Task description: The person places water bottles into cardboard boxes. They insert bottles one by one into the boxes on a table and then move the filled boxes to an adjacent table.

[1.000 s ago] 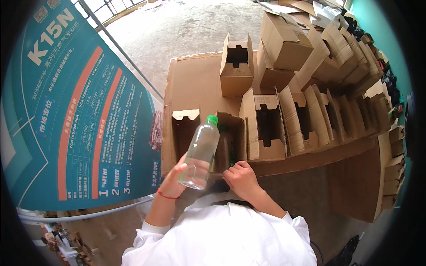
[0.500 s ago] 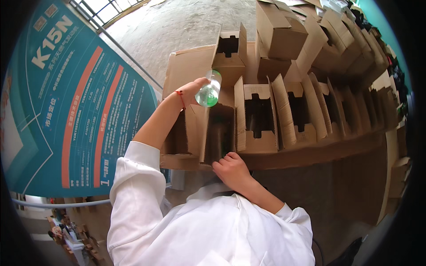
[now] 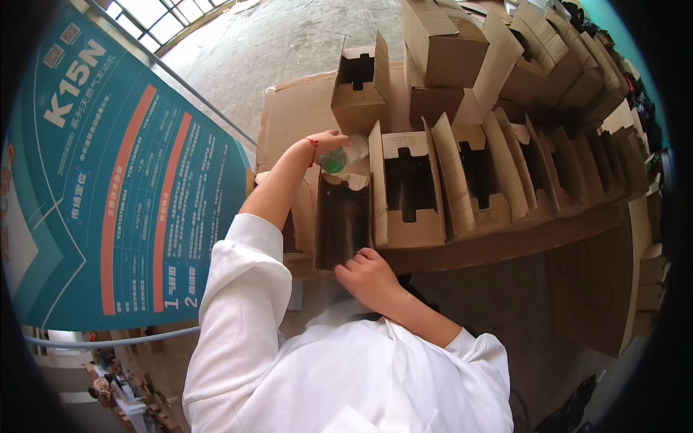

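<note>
My left hand is closed round a clear bottle with a green tint, tilted at the far edge of an open cardboard box. A whitish part of the bottle or a box flap shows beside it; I cannot tell which. My right hand has its fingers curled on the near edge of that same box, seemingly pinching it. Inside this box it is dark, with a faint rounded shape. Just to its right stands another open box with a notched cutout.
More open boxes stand in a row to the right, on a large flat cardboard surface. Behind them are an open box and a closed, stacked box. A big teal banner in a metal frame rises at the left.
The bottle has tipped over and sunk lower behind the box's far edge, with my left hand on it. My right hand keeps to the near edge. The whole view has shifted slightly.
</note>
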`<state>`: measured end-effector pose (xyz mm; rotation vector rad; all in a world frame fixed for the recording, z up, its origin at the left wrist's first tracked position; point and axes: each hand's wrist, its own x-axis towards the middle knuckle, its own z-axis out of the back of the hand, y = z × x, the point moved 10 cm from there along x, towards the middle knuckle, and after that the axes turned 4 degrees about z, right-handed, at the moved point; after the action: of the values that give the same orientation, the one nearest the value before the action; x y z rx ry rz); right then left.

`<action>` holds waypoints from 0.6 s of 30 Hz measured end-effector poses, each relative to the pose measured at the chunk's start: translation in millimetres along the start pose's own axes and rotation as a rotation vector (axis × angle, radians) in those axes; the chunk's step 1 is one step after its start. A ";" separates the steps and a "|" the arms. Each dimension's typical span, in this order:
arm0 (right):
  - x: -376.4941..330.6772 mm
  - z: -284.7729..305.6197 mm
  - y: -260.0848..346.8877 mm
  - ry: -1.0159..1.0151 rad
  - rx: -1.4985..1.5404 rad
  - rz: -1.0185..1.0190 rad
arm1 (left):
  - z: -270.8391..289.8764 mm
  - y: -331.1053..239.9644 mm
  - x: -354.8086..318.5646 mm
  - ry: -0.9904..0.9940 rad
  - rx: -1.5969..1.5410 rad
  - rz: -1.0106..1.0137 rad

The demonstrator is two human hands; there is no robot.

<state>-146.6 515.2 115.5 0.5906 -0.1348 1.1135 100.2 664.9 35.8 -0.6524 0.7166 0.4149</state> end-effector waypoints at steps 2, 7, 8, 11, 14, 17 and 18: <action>-1.1 -0.2 -2.1 -0.003 -0.022 0.005 | 8.9 -3.0 -10.1 0.066 -0.049 -0.168; -4.7 12.7 -8.1 -0.138 -0.072 -0.008 | 20.6 -16.5 -109.2 0.068 -0.564 -0.470; -4.5 12.6 -8.6 -0.138 -0.080 -0.006 | 13.4 -16.5 -135.5 0.132 -0.664 -0.504; -6.1 6.1 -6.8 -0.101 -0.077 0.002 | -23.7 -10.8 -199.6 0.410 -0.878 -0.475; -5.0 1.9 -4.2 -0.035 -0.032 0.013 | -70.7 20.8 -218.2 0.462 -1.015 -0.328; -3.4 7.6 -2.7 -0.076 -0.007 0.052 | -100.7 37.6 -226.2 0.450 -1.035 -0.132; -1.7 14.1 0.2 -0.143 -0.006 0.083 | -111.3 51.5 -216.6 0.380 -1.034 -0.073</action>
<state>-144.9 506.7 126.7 0.6637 -0.2881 1.1500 -129.5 599.4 106.1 -1.7608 0.8105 0.5984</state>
